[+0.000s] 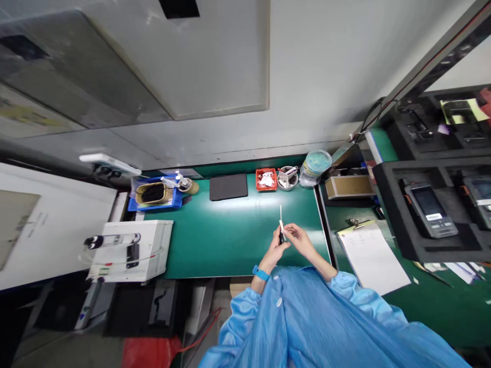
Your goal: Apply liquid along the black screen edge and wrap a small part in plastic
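Both my hands meet over the near right part of the green mat (pixel 230 230). My left hand (pixel 276 247) is closed around a small dark object whose identity I cannot make out. My right hand (pixel 299 238) pinches a thin white stick-like tool (pixel 281 217) that points up and away from me. The two hands touch at the dark object. Blue coat sleeves cover my arms, and a blue band sits on my left wrist (pixel 261 273).
Along the mat's far edge lie a dark pad (pixel 228 186), a red tray (pixel 266 180), a small white cup (pixel 287 178) and a tape stack (pixel 315 166). A blue bin (pixel 153 197) and a white box (pixel 132 250) stand left. A clipboard (pixel 370 255) and foam trays with handheld devices (pixel 429 209) sit right.
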A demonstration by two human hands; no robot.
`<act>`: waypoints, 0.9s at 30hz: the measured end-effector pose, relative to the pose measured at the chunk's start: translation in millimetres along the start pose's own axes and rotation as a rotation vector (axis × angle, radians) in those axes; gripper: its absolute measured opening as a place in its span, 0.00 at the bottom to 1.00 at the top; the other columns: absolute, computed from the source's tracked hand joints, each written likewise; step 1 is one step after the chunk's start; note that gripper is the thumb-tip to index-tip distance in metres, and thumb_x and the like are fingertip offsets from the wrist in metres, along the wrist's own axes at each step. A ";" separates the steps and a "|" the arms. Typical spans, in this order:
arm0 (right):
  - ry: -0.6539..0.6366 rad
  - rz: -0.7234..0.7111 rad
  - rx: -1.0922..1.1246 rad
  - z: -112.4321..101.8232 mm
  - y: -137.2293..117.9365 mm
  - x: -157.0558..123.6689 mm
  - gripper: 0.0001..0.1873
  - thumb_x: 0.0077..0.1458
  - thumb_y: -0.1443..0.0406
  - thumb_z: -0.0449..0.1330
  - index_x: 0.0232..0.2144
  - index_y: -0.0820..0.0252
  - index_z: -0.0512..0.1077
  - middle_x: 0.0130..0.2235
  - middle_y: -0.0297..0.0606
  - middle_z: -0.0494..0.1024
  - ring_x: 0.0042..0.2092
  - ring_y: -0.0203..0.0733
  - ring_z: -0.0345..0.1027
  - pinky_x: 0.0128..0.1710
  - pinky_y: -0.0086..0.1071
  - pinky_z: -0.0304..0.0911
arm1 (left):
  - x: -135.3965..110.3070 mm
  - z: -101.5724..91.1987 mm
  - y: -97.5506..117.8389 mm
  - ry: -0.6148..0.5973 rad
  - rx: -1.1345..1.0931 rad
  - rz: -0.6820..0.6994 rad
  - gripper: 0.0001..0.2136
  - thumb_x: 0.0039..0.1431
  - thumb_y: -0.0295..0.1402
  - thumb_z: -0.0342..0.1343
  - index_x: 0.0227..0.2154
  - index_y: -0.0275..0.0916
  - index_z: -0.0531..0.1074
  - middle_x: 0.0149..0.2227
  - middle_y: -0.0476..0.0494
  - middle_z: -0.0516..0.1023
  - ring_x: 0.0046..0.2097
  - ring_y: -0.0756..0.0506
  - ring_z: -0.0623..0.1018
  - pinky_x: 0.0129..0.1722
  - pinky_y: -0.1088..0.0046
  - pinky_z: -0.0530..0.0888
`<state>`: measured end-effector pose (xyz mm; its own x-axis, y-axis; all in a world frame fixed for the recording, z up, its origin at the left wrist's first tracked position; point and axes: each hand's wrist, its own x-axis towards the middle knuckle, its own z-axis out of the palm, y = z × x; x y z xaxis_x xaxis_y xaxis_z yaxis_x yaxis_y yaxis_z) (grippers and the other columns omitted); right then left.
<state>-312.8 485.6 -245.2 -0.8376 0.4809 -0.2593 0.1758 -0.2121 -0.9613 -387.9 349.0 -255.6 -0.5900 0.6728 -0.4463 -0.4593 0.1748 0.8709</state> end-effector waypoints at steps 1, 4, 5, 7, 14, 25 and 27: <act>0.007 -0.011 -0.011 0.8 -2.6 -0.9 0.28 0.55 0.37 0.74 0.37 0.53 0.82 0.40 0.40 0.86 0.44 0.49 0.80 0.54 0.44 0.77 | -0.9 1.2 1.1 0.003 -0.016 -0.005 0.40 0.50 0.27 0.69 0.70 0.47 0.74 0.72 0.41 0.75 0.78 0.33 0.66 0.79 0.55 0.62; 0.018 -0.017 -0.029 3.7 -8.1 -3.9 0.28 0.55 0.37 0.73 0.37 0.53 0.82 0.39 0.39 0.86 0.43 0.50 0.80 0.54 0.45 0.77 | -3.2 4.6 1.4 0.002 -0.032 -0.004 0.41 0.52 0.27 0.67 0.72 0.47 0.71 0.74 0.40 0.72 0.77 0.33 0.68 0.78 0.54 0.63; 0.020 -0.010 -0.030 4.8 -9.0 -4.8 0.28 0.54 0.37 0.74 0.37 0.53 0.82 0.39 0.39 0.86 0.42 0.50 0.80 0.53 0.44 0.77 | -3.8 5.2 0.9 -0.003 -0.016 0.003 0.42 0.53 0.27 0.66 0.73 0.47 0.69 0.73 0.39 0.72 0.76 0.33 0.69 0.78 0.54 0.63; 0.021 0.011 -0.027 7.0 -9.7 -6.1 0.30 0.52 0.36 0.74 0.36 0.54 0.82 0.38 0.39 0.85 0.40 0.48 0.80 0.49 0.42 0.77 | -4.7 5.5 0.1 -0.007 0.055 0.039 0.43 0.56 0.27 0.65 0.76 0.48 0.64 0.70 0.39 0.74 0.75 0.35 0.70 0.78 0.54 0.63; 0.048 0.052 0.009 11.3 -5.6 -6.2 0.33 0.51 0.33 0.74 0.33 0.55 0.79 0.35 0.38 0.83 0.37 0.46 0.77 0.43 0.38 0.75 | -7.7 8.0 1.3 0.039 0.401 0.150 0.42 0.59 0.25 0.63 0.77 0.48 0.61 0.65 0.37 0.73 0.69 0.34 0.71 0.78 0.49 0.60; 0.036 0.027 0.049 11.0 -1.8 -4.0 0.30 0.52 0.35 0.74 0.35 0.54 0.79 0.38 0.39 0.84 0.42 0.48 0.78 0.52 0.43 0.77 | -12.0 12.0 7.8 0.058 0.495 0.189 0.44 0.58 0.24 0.60 0.78 0.48 0.58 0.68 0.35 0.71 0.70 0.33 0.70 0.77 0.48 0.59; 0.031 0.021 0.048 10.9 -1.6 -4.4 0.30 0.53 0.35 0.74 0.36 0.54 0.79 0.38 0.39 0.84 0.42 0.48 0.78 0.52 0.43 0.76 | -12.3 11.2 9.5 0.048 0.501 0.183 0.45 0.56 0.24 0.60 0.77 0.48 0.59 0.67 0.36 0.72 0.69 0.33 0.70 0.77 0.49 0.59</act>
<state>-315.0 474.5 -241.5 -0.8172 0.5021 -0.2830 0.1676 -0.2628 -0.9502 -377.7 350.5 -239.5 -0.6658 0.6928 -0.2769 0.0196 0.3873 0.9217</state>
